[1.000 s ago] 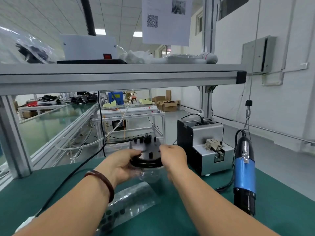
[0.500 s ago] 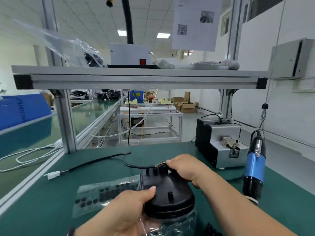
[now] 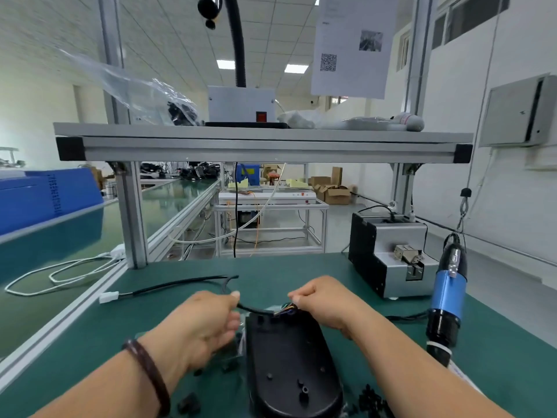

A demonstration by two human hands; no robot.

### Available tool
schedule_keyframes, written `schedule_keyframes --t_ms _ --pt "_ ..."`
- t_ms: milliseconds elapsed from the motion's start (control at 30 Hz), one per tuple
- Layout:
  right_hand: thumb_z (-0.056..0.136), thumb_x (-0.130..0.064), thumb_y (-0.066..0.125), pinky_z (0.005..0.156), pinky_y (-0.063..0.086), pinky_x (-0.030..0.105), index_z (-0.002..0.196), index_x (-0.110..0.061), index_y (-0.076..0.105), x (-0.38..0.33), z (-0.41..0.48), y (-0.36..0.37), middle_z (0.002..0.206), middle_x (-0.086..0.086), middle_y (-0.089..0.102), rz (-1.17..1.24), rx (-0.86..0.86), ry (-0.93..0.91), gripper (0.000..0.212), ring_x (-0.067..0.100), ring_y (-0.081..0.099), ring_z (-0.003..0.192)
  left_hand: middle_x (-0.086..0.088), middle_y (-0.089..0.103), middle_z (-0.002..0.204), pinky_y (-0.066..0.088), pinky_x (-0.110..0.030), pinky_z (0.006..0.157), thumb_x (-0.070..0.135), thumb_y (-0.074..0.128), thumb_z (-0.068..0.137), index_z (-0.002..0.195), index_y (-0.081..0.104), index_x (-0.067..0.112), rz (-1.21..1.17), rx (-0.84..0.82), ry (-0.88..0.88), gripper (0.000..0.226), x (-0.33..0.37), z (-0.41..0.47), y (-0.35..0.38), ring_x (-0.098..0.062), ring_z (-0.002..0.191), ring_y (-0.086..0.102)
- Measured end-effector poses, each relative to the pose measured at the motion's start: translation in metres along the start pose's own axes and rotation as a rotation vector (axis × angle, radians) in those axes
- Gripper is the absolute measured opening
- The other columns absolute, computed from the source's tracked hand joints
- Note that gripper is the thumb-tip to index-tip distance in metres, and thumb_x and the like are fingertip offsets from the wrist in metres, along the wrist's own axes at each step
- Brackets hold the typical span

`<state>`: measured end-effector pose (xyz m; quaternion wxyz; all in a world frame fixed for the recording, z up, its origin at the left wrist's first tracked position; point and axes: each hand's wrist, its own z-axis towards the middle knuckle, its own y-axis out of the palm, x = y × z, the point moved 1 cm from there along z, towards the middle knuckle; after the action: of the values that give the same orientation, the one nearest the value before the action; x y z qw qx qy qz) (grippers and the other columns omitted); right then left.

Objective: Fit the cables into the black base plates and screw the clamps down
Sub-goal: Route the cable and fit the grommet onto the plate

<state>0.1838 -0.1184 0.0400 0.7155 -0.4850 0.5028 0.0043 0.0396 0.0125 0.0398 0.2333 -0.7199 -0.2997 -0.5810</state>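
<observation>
Early stage: my L hand [image 3: 211, 321] pinches the cable [image 3: 256, 310], R hand [image 3: 322, 303] pinches its wire ends at the far end of the base plate [image 3: 289, 357] on the counter [image 3: 180, 267]; seating, clamping & screwing look all left to do.

Black base plate [image 3: 289, 357]: oval, lies flat on the green mat [image 3: 301, 273], studs facing up. Black cable [image 3: 180, 285]: runs from a white connector [image 3: 108, 297] at the left, arcs to the plate's far end, bares coloured wires [image 3: 284, 309] there. Small black parts [image 3: 188, 404]: sit scattered beside the plate.
</observation>
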Motion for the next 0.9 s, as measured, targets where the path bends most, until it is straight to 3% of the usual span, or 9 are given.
schedule_keyframes --t_ms 100,233,333,433,533,567,633,800,900 --pt "0.091 -0.022 0.061 0.083 0.048 0.021 0.094 -0.019 0.076 -0.002 0.002 0.005 0.101 -0.007 0.074 0.153 -0.038 -0.073 0.016 0.008 0.066 0.095 -0.009 0.062 0.079 0.046 -0.027 0.062 0.016 0.046 0.099 0.091 0.055 0.009 -0.165 -0.023 0.072 0.014 0.026 0.015 0.015 -0.018 0.070 0.059" --pt "0.089 -0.024 0.064 0.071 0.042 0.026 0.082 -0.014 0.076 -0.002 0.009 0.003 0.091 0.010 0.074 0.232 -0.060 -0.064 0.017 0.012 0.055 0.075 -0.001 0.062 0.066 0.051 -0.034 0.072 0.020 0.041 0.101 0.097 0.060 0.010 -0.280 -0.180 0.203 0.022 0.054 0.022 0.039 -0.015 0.065 0.063" --pt "0.092 -0.017 0.058 0.069 0.044 0.021 0.114 -0.012 0.068 -0.010 0.022 -0.010 0.088 0.010 0.071 0.414 0.062 -0.047 0.025 0.011 0.058 0.071 0.007 0.041 0.049 0.051 -0.032 0.063 0.032 0.038 0.101 0.090 0.059 0.012 -0.230 -0.309 0.285 0.031 0.060 0.026 0.053 -0.008 0.043 0.041" --pt "0.092 -0.014 0.057 0.067 0.046 0.027 0.139 -0.033 0.039 -0.016 0.035 -0.019 0.078 0.005 0.063 0.417 0.178 -0.081 0.053 0.015 0.058 0.074 0.010 0.027 0.048 0.040 -0.024 0.050 0.045 0.038 0.098 0.067 0.050 0.021 0.044 -0.389 0.435 0.041 0.063 0.024 0.058 -0.008 0.040 0.026" --pt "0.091 -0.018 0.059 0.056 0.039 0.026 0.102 -0.029 0.055 -0.019 0.045 -0.017 0.064 -0.005 0.052 0.384 0.236 -0.145 0.016 0.007 0.049 0.057 0.009 0.025 0.048 0.038 -0.020 0.044 0.055 0.045 0.091 0.048 0.041 0.026 0.199 -0.430 0.526 0.052 0.062 0.020 0.055 -0.010 0.042 0.025" --pt "0.091 -0.022 0.059 0.056 0.040 0.024 0.096 -0.027 0.057 -0.019 0.047 -0.016 0.068 -0.006 0.055 0.396 0.283 -0.149 0.008 0.007 0.050 0.058 0.009 0.025 0.048 0.038 -0.019 0.044 0.057 0.048 0.088 0.046 0.039 0.026 0.212 -0.423 0.531 0.053 0.061 0.020 0.053 -0.010 0.043 0.025" --pt "0.092 -0.023 0.060 0.058 0.043 0.020 0.105 -0.021 0.063 -0.016 0.050 -0.018 0.078 -0.003 0.061 0.432 0.322 -0.147 0.014 0.009 0.054 0.065 0.009 0.024 0.049 0.037 -0.021 0.045 0.060 0.052 0.084 0.049 0.037 0.026 0.150 -0.323 0.504 0.051 0.056 0.021 0.050 -0.011 0.043 0.024" --pt "0.088 -0.006 0.066 0.056 0.040 0.018 0.119 -0.024 0.055 -0.007 0.045 -0.009 0.062 -0.006 0.060 0.549 -0.139 -0.205 0.038 0.008 0.053 0.058 0.010 0.022 0.045 0.029 -0.022 0.040 0.051 0.058 0.087 0.060 0.038 0.022 -0.475 -0.008 0.228 0.044 0.038 0.034 0.038 -0.007 0.033 0.020" --pt "0.079 -0.003 0.069 0.051 0.041 0.020 0.124 -0.017 0.053 -0.009 0.045 -0.008 0.066 0.001 0.056 1.153 -0.239 -0.206 0.050 0.011 0.050 0.057 0.011 0.020 0.041 0.025 -0.013 0.030 0.043 0.057 0.090 0.059 0.036 0.021 -0.673 0.020 0.107 0.043 0.028 0.041 0.029 -0.004 0.028 0.015"
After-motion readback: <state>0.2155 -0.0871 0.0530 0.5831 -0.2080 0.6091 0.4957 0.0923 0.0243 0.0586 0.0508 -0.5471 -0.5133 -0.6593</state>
